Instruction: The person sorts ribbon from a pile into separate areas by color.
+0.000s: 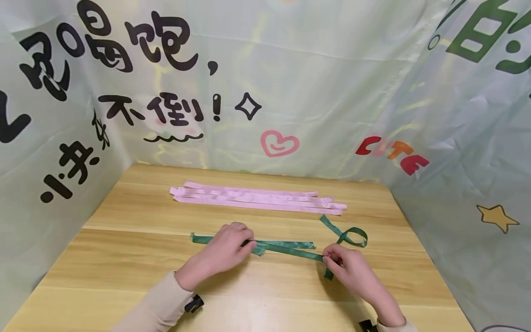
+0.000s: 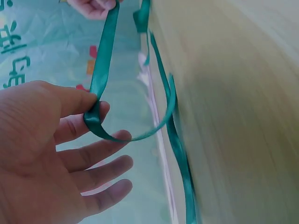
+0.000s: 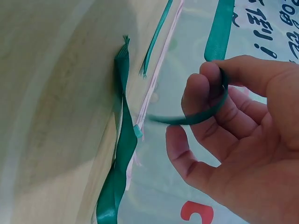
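Note:
A dark green ribbon (image 1: 292, 251) is stretched low over the table between the two hands. My left hand (image 1: 228, 246) pinches it between thumb and index finger; in the left wrist view a slack bend of the ribbon (image 2: 103, 60) drops from the pinch past the other fingers. To the right, my right hand (image 1: 352, 269) pinches the same ribbon, and in the right wrist view a stretch of it (image 3: 218, 32) runs up from the fingertips. Another green ribbon (image 1: 201, 239) with frayed ends lies flat under and beside the left hand. Beyond the right hand, a green length curls into a loop (image 1: 365, 237).
Several pink ribbons (image 1: 257, 198) lie side by side in a row farther back on the wooden table (image 1: 137, 203). A printed cloth backdrop (image 1: 323, 92) encloses the table at the back and on both sides.

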`<state>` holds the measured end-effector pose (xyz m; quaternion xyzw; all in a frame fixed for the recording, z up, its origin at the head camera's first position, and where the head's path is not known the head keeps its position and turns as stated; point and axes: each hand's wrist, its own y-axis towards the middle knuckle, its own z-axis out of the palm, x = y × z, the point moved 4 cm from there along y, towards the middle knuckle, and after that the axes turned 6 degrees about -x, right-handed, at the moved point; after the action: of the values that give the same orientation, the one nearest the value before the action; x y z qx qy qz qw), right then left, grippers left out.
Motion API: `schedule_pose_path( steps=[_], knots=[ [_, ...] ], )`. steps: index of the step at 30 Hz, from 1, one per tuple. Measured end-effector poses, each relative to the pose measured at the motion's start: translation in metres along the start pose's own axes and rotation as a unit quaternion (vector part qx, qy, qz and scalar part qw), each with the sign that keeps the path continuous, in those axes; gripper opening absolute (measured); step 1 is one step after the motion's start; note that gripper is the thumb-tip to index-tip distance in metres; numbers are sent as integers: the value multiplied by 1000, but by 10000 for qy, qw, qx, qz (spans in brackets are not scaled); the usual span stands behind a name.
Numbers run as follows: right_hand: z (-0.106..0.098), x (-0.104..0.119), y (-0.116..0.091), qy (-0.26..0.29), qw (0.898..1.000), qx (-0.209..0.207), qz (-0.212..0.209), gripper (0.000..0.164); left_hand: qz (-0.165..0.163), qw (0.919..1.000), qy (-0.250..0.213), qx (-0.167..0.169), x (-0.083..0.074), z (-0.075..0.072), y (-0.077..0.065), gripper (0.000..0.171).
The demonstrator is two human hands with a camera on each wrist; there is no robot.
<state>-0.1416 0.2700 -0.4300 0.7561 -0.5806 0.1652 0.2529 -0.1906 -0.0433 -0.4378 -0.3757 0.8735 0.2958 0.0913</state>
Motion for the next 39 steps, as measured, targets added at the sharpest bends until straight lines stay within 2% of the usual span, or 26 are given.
schedule_pose_path(
  steps=[6, 11, 18, 24, 30, 34, 39],
  knots=[
    [0, 1, 7, -13, 10000, 1, -93, 6, -84, 9998, 120, -133, 16, -17, -12, 14],
    [1, 2, 11, -69, 9996, -66, -248, 8, -311, 9991, 264, -151, 30, -28, -28, 16],
    [4, 3, 16, -47, 9996, 66, -261, 4, -471, 9984, 252, -202, 44, -41, -47, 21],
    [6, 4, 22, 10, 9995, 119, -308, 5, -869, 9962, 102, -19, 55, -51, -59, 21],
    [9, -2, 24, -59, 9995, 73, -291, 8, -1269, 9917, 166, 140, 70, -58, -67, 20],
    [11, -6, 25, -89, 9995, 117, -290, 10, -1536, 9876, 156, 297, 78, -59, -70, 18],
    [12, -11, 28, -140, 9992, 269, -262, 10, -1701, 9838, 202, 521, 84, -56, -73, 16]
  ],
)
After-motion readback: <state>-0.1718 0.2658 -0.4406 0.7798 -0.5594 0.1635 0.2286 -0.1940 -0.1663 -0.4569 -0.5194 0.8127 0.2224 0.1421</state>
